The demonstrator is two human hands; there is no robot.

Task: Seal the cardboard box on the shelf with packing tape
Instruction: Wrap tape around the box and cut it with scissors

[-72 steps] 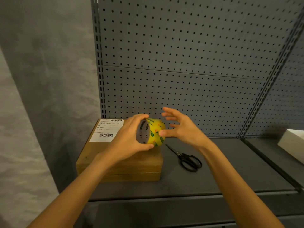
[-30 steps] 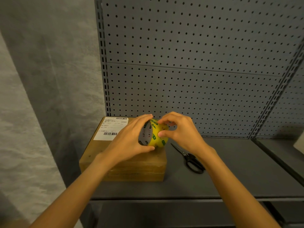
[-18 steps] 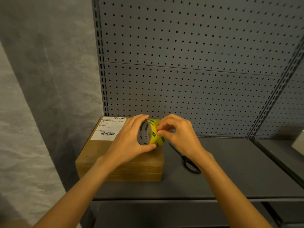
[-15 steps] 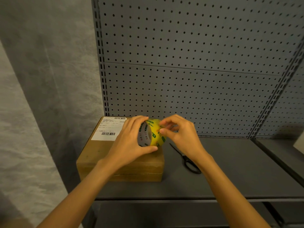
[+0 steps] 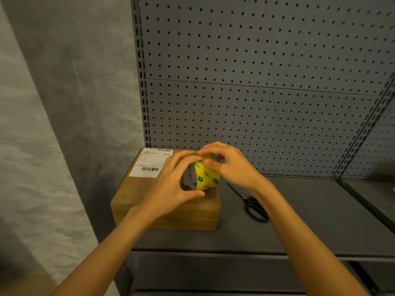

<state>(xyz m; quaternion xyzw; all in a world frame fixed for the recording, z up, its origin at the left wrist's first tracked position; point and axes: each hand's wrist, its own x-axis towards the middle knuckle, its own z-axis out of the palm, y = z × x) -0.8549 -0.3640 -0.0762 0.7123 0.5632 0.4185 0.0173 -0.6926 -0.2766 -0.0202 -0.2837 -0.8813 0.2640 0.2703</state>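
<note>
The box [image 5: 149,195] sits at the shelf's [image 5: 299,231] left end. Above it, the left hand [image 5: 171,184] grips the tape roll [image 5: 206,176]; the right hand [image 5: 230,165] pinches the roll's top edge. Scissors [image 5: 251,204] lie just right of the box.

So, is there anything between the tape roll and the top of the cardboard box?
Nothing visible. The left hand grips the tape roll just above the cardboard box, the right hand picks at it, and the scissors lie aside on the shelf.
</note>
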